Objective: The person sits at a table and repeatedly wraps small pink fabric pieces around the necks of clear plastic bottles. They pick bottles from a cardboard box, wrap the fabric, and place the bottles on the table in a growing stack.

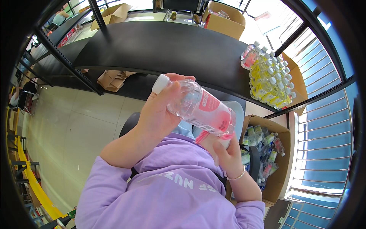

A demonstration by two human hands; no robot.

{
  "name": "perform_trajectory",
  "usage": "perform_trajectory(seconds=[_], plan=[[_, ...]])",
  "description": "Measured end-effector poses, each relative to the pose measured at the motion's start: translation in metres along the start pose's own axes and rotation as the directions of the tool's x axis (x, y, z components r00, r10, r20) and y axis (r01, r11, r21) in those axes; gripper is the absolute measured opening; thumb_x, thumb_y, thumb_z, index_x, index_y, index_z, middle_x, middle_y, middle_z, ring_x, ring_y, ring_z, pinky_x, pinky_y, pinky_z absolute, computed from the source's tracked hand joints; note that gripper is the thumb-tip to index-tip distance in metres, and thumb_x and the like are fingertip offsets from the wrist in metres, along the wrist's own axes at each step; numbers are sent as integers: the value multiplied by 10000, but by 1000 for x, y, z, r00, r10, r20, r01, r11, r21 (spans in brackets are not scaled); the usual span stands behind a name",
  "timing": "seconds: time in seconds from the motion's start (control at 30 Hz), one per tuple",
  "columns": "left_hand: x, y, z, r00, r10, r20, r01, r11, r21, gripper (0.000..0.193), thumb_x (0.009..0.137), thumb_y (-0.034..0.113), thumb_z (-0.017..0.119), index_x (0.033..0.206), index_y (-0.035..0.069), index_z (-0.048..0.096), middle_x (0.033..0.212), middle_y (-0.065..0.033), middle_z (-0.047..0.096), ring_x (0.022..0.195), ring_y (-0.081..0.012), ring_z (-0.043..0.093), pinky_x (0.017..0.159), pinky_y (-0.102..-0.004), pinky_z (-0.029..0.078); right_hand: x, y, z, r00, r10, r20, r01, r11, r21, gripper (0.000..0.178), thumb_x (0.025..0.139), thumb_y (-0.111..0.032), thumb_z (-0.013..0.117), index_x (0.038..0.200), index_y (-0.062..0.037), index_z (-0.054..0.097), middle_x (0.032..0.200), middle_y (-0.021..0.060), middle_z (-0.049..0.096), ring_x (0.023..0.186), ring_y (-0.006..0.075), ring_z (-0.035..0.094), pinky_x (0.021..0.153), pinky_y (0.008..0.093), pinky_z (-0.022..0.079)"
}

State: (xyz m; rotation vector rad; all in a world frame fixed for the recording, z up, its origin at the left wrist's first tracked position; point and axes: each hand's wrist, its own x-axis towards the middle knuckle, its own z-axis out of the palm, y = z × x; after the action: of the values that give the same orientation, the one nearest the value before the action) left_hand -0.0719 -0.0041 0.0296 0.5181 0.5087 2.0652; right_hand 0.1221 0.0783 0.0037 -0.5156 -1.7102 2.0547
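Observation:
A clear plastic bottle (190,101) with a white cap and a pink-and-white label is tilted in front of my chest, its cap toward the upper left. My left hand (157,114) is wrapped round its neck and shoulder, the thumb just below the cap. At the lower right, my right hand (230,156) is closed at the bottle's base. Beside these fingers a red-and-white printed strip (202,137) shows under the bottle. I cannot make out whether it is a loose label or part of the bottle's wrap.
On the right end of the black shelf table (160,45) stand several white-capped bottles (270,82), most with yellow labels. A cardboard box (284,183) full of loose bottles is at my right. Folded cardboard (112,80) lies on the lower shelf. Another carton (225,23) stands beyond the table.

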Motion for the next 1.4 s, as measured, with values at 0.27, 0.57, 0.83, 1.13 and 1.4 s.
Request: perform_trajectory(seconds=[0.27, 0.57, 0.83, 1.13, 1.4], plan=[[-2, -3, 0, 963, -172, 209, 169, 985, 31, 267, 836, 254, 542, 1045, 92, 511, 1108, -133, 510, 1089, -264, 487, 926, -464, 391, 2, -7, -12, 961, 209, 183, -276, 777, 565, 755, 792, -589, 464, 1292, -36, 343, 1240, 152, 465, 1081, 299, 507, 893, 452, 420], [-4, -12, -2, 866, -321, 383, 380, 921, -85, 321, 814, 268, 549, 1077, 89, 504, 1111, -151, 491, 1112, -281, 460, 991, -523, 310, -7, 17, -11, 714, 308, 629, -699, 256, 668, 781, 723, -449, 651, 1256, 37, 351, 1183, 246, 463, 1026, 358, 530, 833, 458, 458], [-4, -12, 2, 942, -265, 206, 260, 964, 50, 539, 798, 322, 596, 1246, 87, 412, 1277, -170, 415, 1190, -290, 404, 963, -447, 359, -3, 14, -12, 750, 177, 637, -590, 614, 525, 755, 665, -298, 748, 1254, -6, 377, 1176, 158, 499, 1015, 270, 550, 845, 376, 459], [-17, -9, 23, 859, -406, 313, 338, 907, 250, 858, 737, -45, 562, 1376, 104, 10, 1299, -127, 342, 1194, -203, 380, 977, -386, 319, 0, -8, -10, 953, 52, 297, -170, 906, 387, 760, 718, -137, 674, 1313, -46, 210, 1203, 95, 455, 1103, 184, 469, 919, 349, 388], [-23, -17, 24, 880, -397, 262, 274, 873, 402, 878, 725, -14, 544, 1380, 96, -31, 1316, -117, 281, 1228, -183, 308, 1004, -383, 276, -8, -11, 2, 981, -28, 193, -2, 988, 153, 671, 793, -50, 549, 1324, -44, 140, 1245, 96, 385, 1156, 161, 390, 953, 349, 338]])
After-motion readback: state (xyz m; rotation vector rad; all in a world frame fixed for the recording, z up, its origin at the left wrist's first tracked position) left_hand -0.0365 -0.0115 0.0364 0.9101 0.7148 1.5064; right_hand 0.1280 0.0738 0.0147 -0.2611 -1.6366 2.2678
